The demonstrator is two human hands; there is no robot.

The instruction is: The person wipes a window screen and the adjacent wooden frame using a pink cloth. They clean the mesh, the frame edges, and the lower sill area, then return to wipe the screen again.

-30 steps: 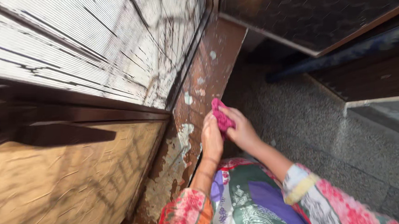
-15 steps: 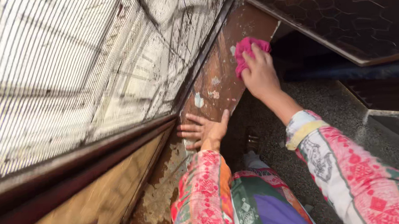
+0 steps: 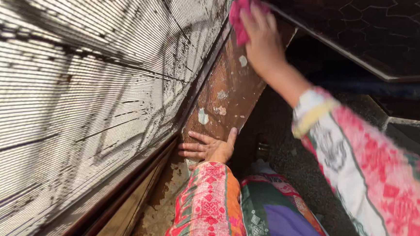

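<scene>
My right hand (image 3: 262,38) presses a crumpled pink cloth (image 3: 237,15) against the upper part of a brown door frame (image 3: 230,90) with flaking paint. My left hand (image 3: 208,148) lies flat on the same frame lower down, fingers spread and holding nothing. Both arms wear patterned pink, white and green sleeves.
A dirty wire mesh screen (image 3: 82,92) fills the left side, with a dark wooden rail (image 3: 122,196) below it. A dark patterned panel (image 3: 359,21) hangs at the upper right. Speckled grey floor (image 3: 295,161) lies below, and my colourful garment (image 3: 269,211) covers my lap.
My right hand has carried the pink cloth upward along the frame. My left hand let go of the cloth and went flat on the frame, where it stays.
</scene>
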